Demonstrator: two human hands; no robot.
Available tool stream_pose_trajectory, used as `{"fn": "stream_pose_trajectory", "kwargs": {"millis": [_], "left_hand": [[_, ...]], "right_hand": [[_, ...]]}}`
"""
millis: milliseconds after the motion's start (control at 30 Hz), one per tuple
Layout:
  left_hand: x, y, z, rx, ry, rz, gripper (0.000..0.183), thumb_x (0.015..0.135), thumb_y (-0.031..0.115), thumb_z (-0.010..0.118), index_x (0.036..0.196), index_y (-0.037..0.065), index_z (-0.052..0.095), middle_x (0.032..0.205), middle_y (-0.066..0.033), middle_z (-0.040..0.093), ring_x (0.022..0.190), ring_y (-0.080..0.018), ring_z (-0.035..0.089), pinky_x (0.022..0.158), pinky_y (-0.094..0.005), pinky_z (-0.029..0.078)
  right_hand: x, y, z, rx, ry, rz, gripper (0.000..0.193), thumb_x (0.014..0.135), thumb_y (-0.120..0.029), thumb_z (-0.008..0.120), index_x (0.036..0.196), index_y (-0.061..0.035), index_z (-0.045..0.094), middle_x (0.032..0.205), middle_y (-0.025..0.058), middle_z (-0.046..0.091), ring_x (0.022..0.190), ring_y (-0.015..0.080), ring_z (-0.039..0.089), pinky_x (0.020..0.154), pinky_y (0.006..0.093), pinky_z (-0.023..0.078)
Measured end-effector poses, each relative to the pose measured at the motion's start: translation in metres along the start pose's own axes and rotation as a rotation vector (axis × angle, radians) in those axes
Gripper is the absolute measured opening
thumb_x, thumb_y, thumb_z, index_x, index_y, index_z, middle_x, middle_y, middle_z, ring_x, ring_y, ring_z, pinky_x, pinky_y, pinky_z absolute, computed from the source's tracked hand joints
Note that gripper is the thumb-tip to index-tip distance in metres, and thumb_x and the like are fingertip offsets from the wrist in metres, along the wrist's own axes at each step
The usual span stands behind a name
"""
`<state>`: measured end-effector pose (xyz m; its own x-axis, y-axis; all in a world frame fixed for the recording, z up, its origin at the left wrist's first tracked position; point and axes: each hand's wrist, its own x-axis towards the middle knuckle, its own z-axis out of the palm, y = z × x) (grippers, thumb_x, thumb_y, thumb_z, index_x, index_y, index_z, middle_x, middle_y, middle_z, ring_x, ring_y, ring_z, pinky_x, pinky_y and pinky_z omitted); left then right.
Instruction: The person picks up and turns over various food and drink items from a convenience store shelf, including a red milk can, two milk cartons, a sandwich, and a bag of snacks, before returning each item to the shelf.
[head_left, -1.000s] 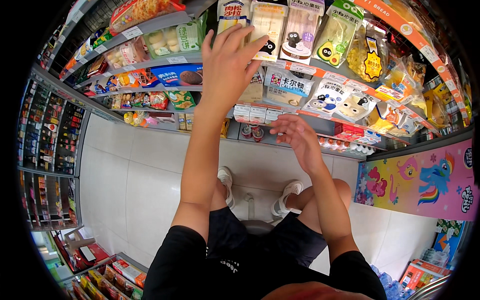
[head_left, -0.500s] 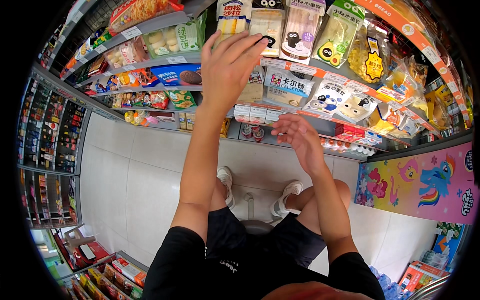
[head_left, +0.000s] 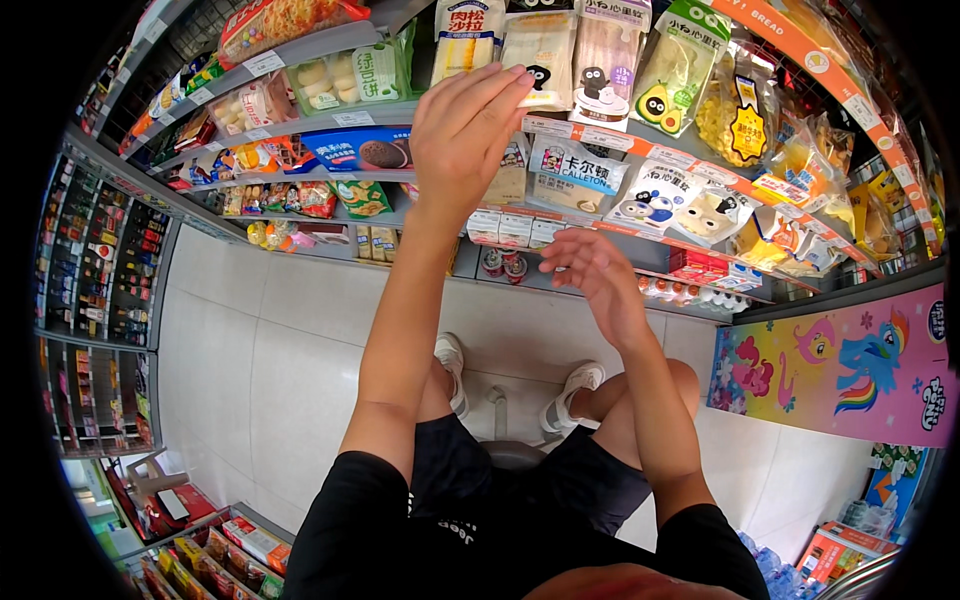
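My left hand (head_left: pixel 468 130) is raised to the bread shelf, back of the hand toward me, fingers stretched out and close together. Its fingertips reach the lower part of a white sandwich-bread pack (head_left: pixel 545 50) with a black cartoon figure; whether they press on it, I cannot tell. Left of that stands a white-and-yellow sandwich pack (head_left: pixel 465 45), its lower edge behind my fingers. To the right are a purple-and-white bread pack (head_left: pixel 606 60) and a green avocado-print pack (head_left: pixel 680 65). My right hand (head_left: pixel 600 285) hangs before the lower shelves, fingers loosely bent and apart, holding nothing.
Lower down, white bread bags (head_left: pixel 680 205) and a clear-fronted bread pack (head_left: pixel 575 175) fill a shelf. Blue cookie packs (head_left: pixel 365 150) sit left of my forearm. A colourful cartoon panel (head_left: pixel 835 365) stands at right. Tiled floor (head_left: pixel 290 330) lies below.
My left hand has shifted slightly right, and its spread fingers have drawn together. The white sandwich-bread pack has moved a little to the right. My right hand has barely moved.
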<state>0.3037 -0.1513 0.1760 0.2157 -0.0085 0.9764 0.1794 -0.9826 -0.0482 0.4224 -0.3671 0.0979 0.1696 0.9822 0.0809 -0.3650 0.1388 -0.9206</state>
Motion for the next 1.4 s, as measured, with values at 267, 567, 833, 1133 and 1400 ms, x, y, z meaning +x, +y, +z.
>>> {"fn": "stream_pose_trajectory", "kwargs": {"millis": [267,567,833,1133,1400], "left_hand": [[0.013,0.009,-0.002,-0.083,0.042,-0.127,0.033,0.081,0.005,0.075,0.114,0.009,0.073,0.113,-0.0043,0.072,0.104,-0.0243,0.066,0.09,-0.037,0.05],[0.019,0.023,-0.016,-0.134,0.099,-0.057,0.037,0.078,0.002,0.075,0.114,0.006,0.072,0.114,-0.0074,0.071,0.108,-0.0293,0.066,0.089,-0.0379,0.052],[0.002,0.089,-0.05,-0.167,-0.01,0.153,0.034,0.075,0.0,0.076,0.108,0.005,0.072,0.115,-0.0083,0.07,0.105,-0.0321,0.067,0.083,-0.0379,0.058],[-0.047,0.138,-0.055,-0.426,-0.239,0.204,0.03,0.08,0.024,0.078,0.103,0.005,0.074,0.107,-0.0098,0.07,0.096,-0.0266,0.067,0.077,-0.0383,0.06],[-0.099,0.113,-0.044,-1.247,-0.333,-1.093,0.066,0.09,0.059,0.06,0.126,0.003,0.058,0.122,-0.014,0.062,0.115,-0.025,0.06,0.098,-0.0386,0.047]], "right_hand": [[0.001,0.001,-0.001,-0.012,-0.009,0.011,0.06,0.097,-0.047,0.052,0.132,0.0022,0.052,0.119,0.0177,0.064,0.107,0.0254,0.063,0.089,0.0371,0.048],[0.001,0.001,0.0,-0.017,0.012,-0.007,0.061,0.096,-0.048,0.054,0.132,0.0019,0.052,0.118,0.0168,0.065,0.106,0.0258,0.063,0.089,0.0376,0.049],[-0.015,-0.015,-0.004,0.368,-0.068,-0.175,0.091,0.091,-0.066,0.057,0.155,-0.0071,0.029,0.151,0.0176,0.043,0.134,0.0285,0.048,0.1,0.0423,0.047],[-0.031,-0.006,-0.026,0.306,-0.1,-0.011,0.097,0.089,-0.076,0.048,0.153,-0.0054,0.032,0.146,0.0216,0.047,0.126,0.0351,0.056,0.104,0.0475,0.049],[-0.038,0.012,-0.018,0.475,-0.334,0.151,0.105,0.079,-0.065,0.074,0.15,0.001,0.033,0.133,0.0286,0.057,0.111,0.0401,0.066,0.091,0.049,0.058]]}}
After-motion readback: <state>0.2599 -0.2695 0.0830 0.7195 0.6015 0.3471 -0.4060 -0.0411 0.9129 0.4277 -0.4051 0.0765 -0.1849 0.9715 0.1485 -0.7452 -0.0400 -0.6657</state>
